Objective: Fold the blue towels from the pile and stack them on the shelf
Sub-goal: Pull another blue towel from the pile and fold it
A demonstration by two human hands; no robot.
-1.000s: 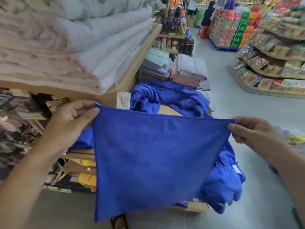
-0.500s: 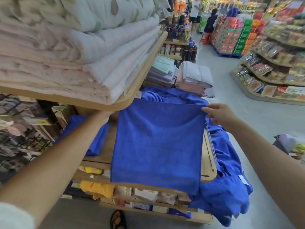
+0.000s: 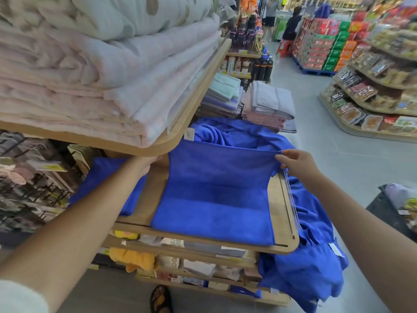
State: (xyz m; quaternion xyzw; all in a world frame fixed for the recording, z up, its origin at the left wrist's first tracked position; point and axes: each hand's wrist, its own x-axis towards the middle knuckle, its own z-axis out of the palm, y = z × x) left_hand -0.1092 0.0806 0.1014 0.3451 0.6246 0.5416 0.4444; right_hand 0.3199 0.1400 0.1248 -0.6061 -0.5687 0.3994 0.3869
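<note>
**Down onto the shelf (image 3: 278,201) comes the blue towel (image 3: 214,199)**

Half a second ago the cloth hung past the shelf's front lip. Now its near half lies flat on the wood, with the near edge just inside that lip.

Closest to me, a sandalled foot (image 3: 160,299) stands on the floor below the lower racks. Both bare forearms reach forward, well apart, one on each side of the towel.

The far edge of the towel is lifted and drawn fairly taut. The right hand (image 3: 295,163) pinches its far right corner between thumb and curled fingers. The left hand (image 3: 147,164) sits at the far left side, tucked under the upper shelf (image 3: 198,105). Its fingers are hidden there, so I cannot tell whether it grips the cloth.

Left of that arm, a folded blue towel (image 3: 108,177) rests on the same shelf.

The pile of blue towels (image 3: 311,267) spills off the right end of the shelf and heaps up behind the held towel.

Above, pale blankets (image 3: 90,75) are stacked on the upper shelf. Farther along stand stacks of folded towels (image 3: 266,102), and beyond them is the shop aisle.
</note>
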